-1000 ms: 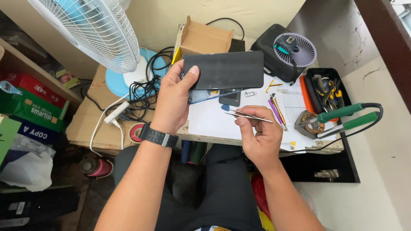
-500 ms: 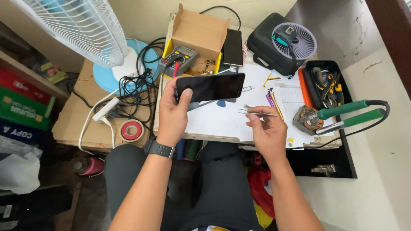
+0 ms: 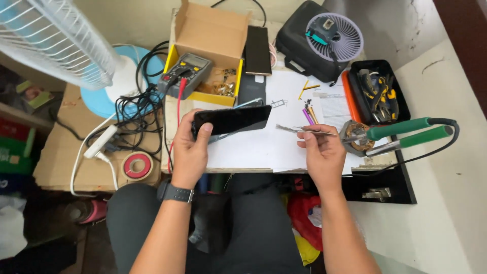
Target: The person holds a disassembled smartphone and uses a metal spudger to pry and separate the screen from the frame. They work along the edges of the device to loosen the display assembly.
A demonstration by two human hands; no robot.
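Black phone (image 3: 232, 120) gripped left, tweezers (image 3: 304, 131) right.

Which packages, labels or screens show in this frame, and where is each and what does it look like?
Phone: held in the left hand over the white sheet, flat black rectangle, screen dark.
Multimeter: left rim of the box, grey with a small pale display.
Cardboard box: back of the desk, open, brown with yellow sides.
Red and green packages: shelf at far left, only edges visible.
Right hand: holds metal tweezers.
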